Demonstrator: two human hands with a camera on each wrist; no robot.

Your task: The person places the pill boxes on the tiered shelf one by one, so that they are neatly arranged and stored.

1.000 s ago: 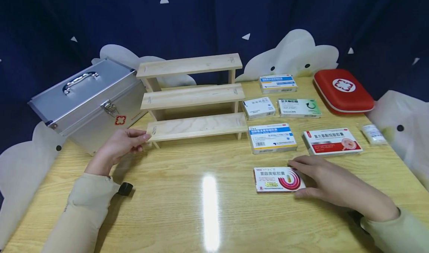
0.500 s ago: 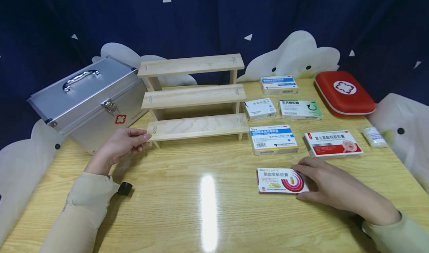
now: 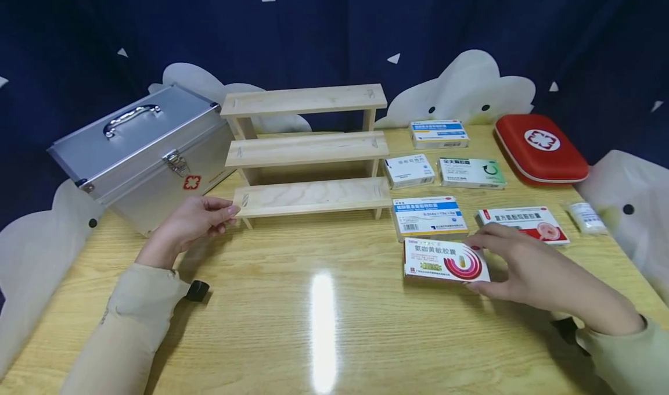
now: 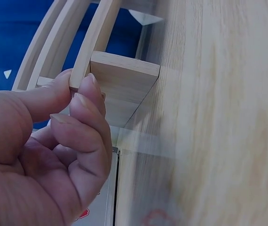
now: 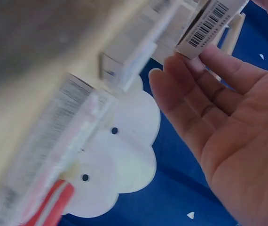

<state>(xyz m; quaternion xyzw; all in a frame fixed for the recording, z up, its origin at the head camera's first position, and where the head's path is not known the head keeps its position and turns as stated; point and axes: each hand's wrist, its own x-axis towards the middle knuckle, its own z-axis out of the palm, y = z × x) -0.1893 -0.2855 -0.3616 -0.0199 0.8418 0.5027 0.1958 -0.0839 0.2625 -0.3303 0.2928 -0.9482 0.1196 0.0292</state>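
Observation:
My left hand (image 3: 195, 223) pinches the left end of the lowest board on a three-tier wooden shelf (image 3: 313, 197). In the left wrist view, thumb and fingertips close on the corner of that board (image 4: 92, 47). With my right hand (image 3: 528, 264) I hold a white and pink medicine box (image 3: 444, 260) by its right end, thumb at the front and fingers behind. The box is tilted, and its far edge overlaps a blue and white medicine box (image 3: 430, 216) in the head view. Its barcode end (image 5: 209, 28) shows beside my fingers in the right wrist view.
A silver metal case (image 3: 151, 151) stands left of the shelf. Right of it lie a small white box (image 3: 409, 170), a green and white box (image 3: 471, 172), a red and white box (image 3: 554, 226) and a red zip case (image 3: 540, 148). A small wrapped roll (image 3: 586, 217) lies far right.
My right hand has lifted the white and pink medicine box from the table and moved it slightly away from me and right. The left hand keeps its pinch on the shelf.

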